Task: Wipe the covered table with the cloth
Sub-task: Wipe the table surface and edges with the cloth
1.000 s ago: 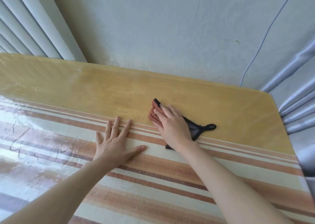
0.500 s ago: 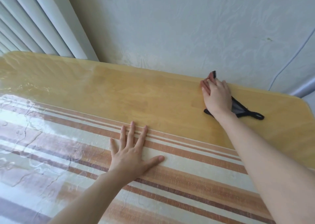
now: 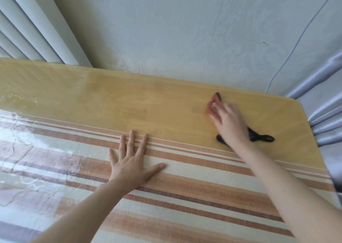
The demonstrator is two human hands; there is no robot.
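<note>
A person leans over a wooden table (image 3: 129, 102) under a clear plastic cover. The left hand (image 3: 132, 162) lies flat with fingers spread on a striped tablecloth (image 3: 194, 185) beneath the plastic. The right hand (image 3: 229, 122), blurred, presses straight fingers down on a reddish cloth (image 3: 260, 137) with black trim, near the table's far right corner. A black loop of the cloth sticks out beside the wrist.

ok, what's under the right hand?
A cloth, pressed by the right hand onto the covered table: reddish tip shows ahead, black looped end by the wrist. Its middle is hidden.
</note>
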